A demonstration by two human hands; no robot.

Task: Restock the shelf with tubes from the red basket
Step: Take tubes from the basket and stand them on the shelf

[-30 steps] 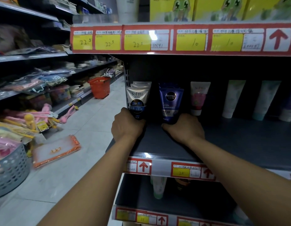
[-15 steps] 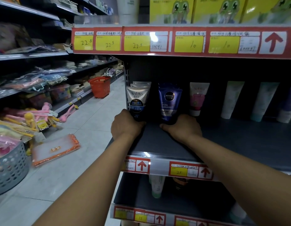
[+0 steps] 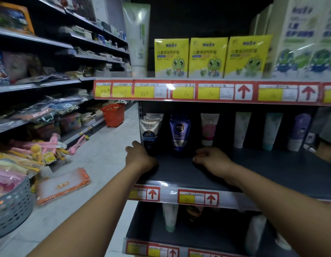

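Left hand (image 3: 140, 156): loosely curled, holding nothing, at the shelf (image 3: 272, 169) corner beside the Softto tube (image 3: 149, 134). Right hand (image 3: 213, 159): loosely curled, empty, on bare shelf board. Blue tube (image 3: 179, 134): upright between hands. Red basket (image 3: 112, 114): far down the aisle floor.

Both hands low on dark shelf (image 3: 272, 169): left hand (image 3: 140, 157) beside white Softto tube (image 3: 150, 134), right hand (image 3: 213, 159) near blue Nivea tube (image 3: 179, 134), holding nothing.
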